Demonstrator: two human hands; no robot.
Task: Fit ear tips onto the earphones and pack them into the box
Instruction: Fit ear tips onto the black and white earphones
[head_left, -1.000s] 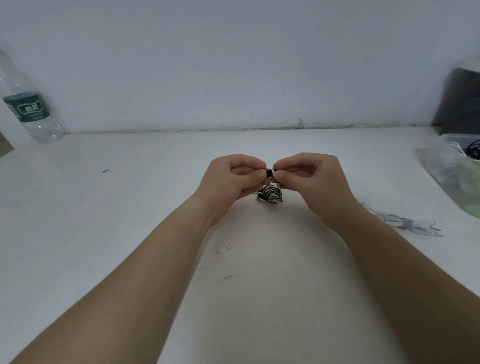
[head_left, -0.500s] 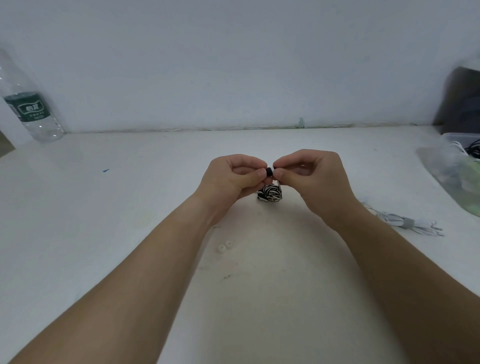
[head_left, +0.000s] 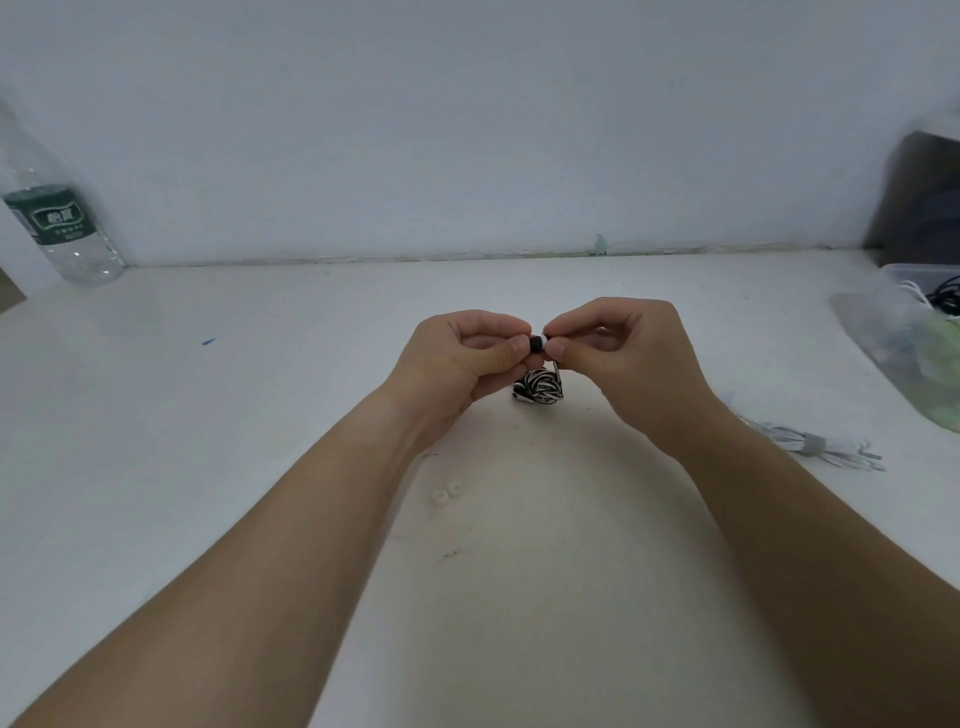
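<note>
Head view: the small black earphone bud (head_left: 534, 344) is pinched in the curled left hand (head_left: 462, 358). The tiny white rubber ear tip (head_left: 544, 342), pinched by the curled right hand (head_left: 631, 358), is held against the bud's right end, lined up side to side.

The surface (head_left: 260, 467) reads white and matt, scuffed and yellow-stained toward the near edge. The wall (head_left: 467, 130) has flat, dull paint. On the far left stands a clear plastic bottle (head_left: 67, 244), its green label shiny. Up between the fingers (head_left: 511, 347) sits the earbud (head_left: 537, 344): a matt black part against a smooth white one. Its coiled cable (head_left: 543, 387) looks woven, in black-and-white stripes. Two ear tips (head_left: 445, 492) are pale, soft-looking and matt. On the right, a white cable (head_left: 810, 446) looks smooth, and the container (head_left: 914, 275) is translucent plastic.
</note>
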